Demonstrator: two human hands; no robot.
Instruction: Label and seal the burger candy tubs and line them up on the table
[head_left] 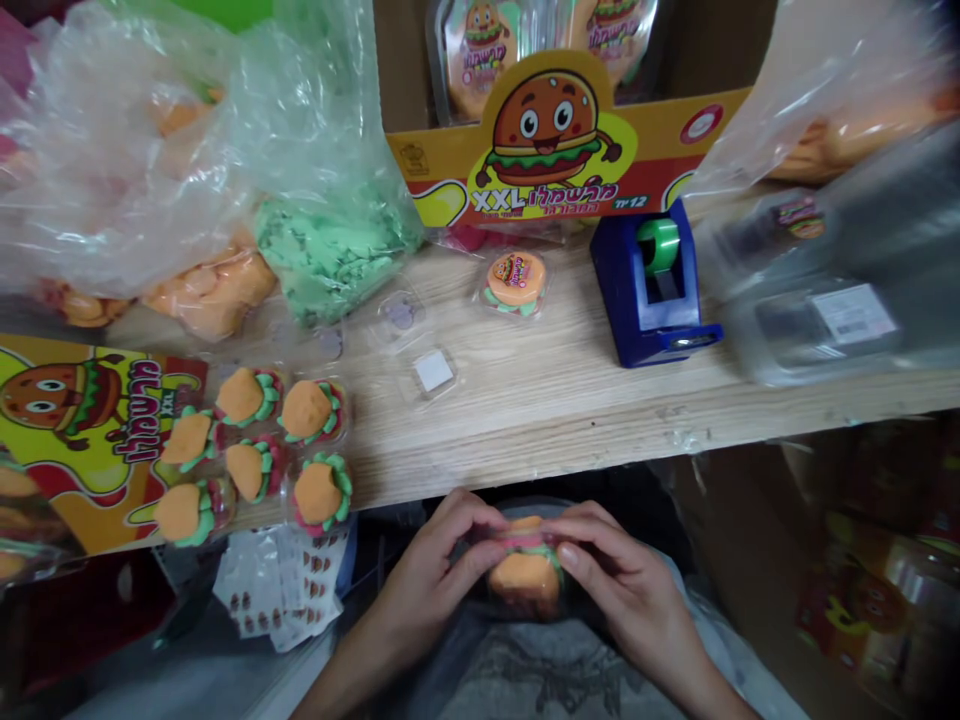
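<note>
Over my lap, below the table's front edge, both hands close around a marshmallow burger (525, 577) in what looks like a clear plastic pack. Its orange bun halves show, with pink and green layers between. My left hand (459, 548) pinches its left side with thumb and fingers. On the right side, my right hand (611, 562) grips it in the same way. The fingers partly hide the pack's edges. On the table, a labelled marshmallow burger (516, 280) lies near the middle. Several unlabelled burgers (307, 410) in clear packs are grouped at the left.
A display box (435, 200) stands at the back, beside a blue tape dispenser (626, 315). Bags of green pieces (330, 255) and orange pieces (214, 290) fill the back left. Clear containers (787, 330) sit at the right. Sticker sheets (285, 585) hang below the table's left side.
</note>
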